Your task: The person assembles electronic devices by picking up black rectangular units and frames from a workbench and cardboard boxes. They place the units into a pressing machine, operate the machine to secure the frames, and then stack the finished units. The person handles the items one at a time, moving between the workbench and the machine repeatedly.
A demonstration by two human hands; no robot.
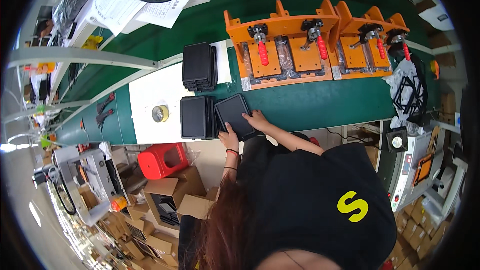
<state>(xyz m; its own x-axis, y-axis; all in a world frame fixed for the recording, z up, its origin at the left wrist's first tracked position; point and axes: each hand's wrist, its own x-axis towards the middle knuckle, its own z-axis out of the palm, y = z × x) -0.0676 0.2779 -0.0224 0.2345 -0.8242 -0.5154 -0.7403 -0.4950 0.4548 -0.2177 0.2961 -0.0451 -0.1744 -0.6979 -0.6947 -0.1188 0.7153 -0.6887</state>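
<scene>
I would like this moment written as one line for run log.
left hand: at lower-left edge; right hand: at right edge; black panel: held askew, right of black stack; orange fixtures: untouched

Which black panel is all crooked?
The black panel held by the left hand and right hand. It's turned at an angle, while the near stack and far stack on its left sit straighter.
</scene>
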